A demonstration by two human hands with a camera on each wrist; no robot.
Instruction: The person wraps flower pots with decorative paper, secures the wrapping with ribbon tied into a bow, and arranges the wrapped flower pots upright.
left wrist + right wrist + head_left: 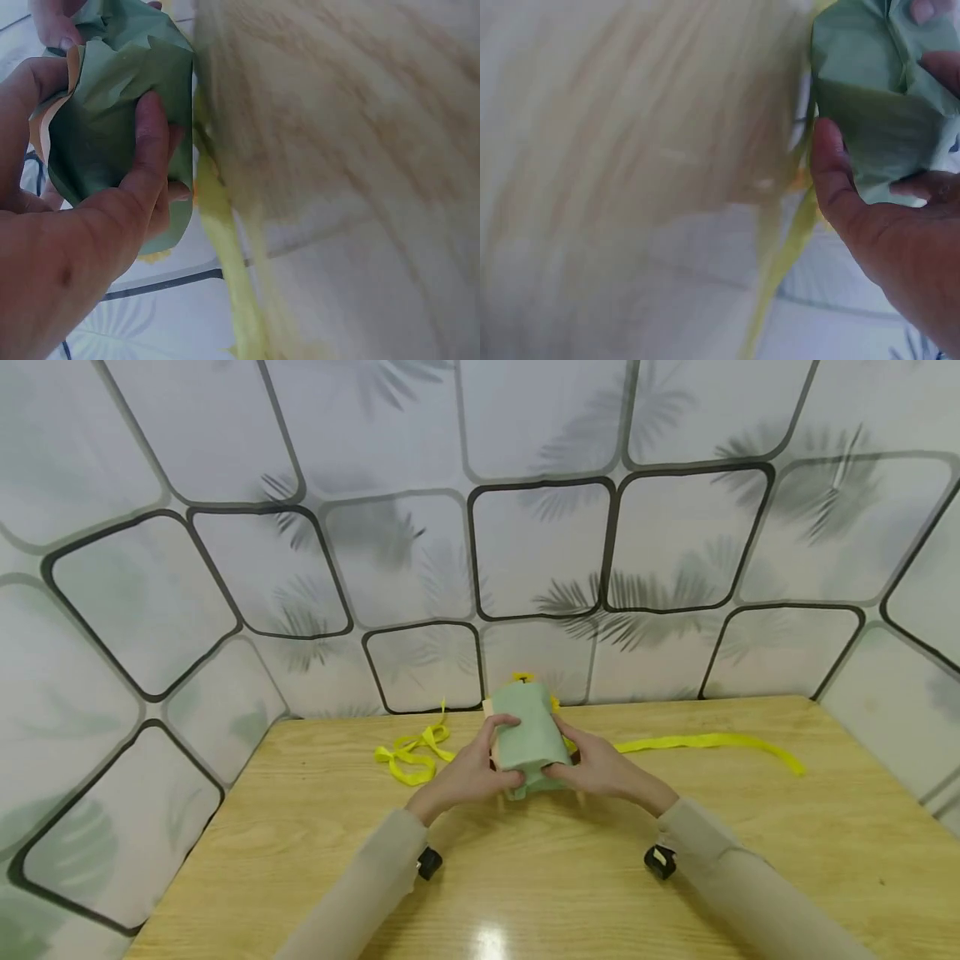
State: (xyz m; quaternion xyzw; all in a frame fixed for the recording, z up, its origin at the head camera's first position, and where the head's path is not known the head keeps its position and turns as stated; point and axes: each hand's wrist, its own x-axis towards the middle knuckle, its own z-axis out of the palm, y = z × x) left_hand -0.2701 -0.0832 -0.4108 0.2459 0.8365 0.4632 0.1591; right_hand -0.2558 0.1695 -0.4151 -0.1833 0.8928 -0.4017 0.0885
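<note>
A bundle of green wrapping paper (528, 722) is held upright-leaning over the far part of the table. Its lower end looks creased and gathered in the left wrist view. A pale peach layer (54, 124) shows along one edge, and small yellow bits (523, 677) stick out past the far end; what is inside is hidden. My left hand (480, 768) grips the bundle's left side, with thumb and fingers bent around the paper. On the opposite side my right hand (600, 764) holds it, its thumb (829, 150) against the folded paper.
A looped yellow ribbon (416, 756) lies left of the bundle. Another stretch of ribbon (712, 741) runs to the right along the wooden table (517, 877). Behind the table's far edge stands a patterned cloth wall (540, 552).
</note>
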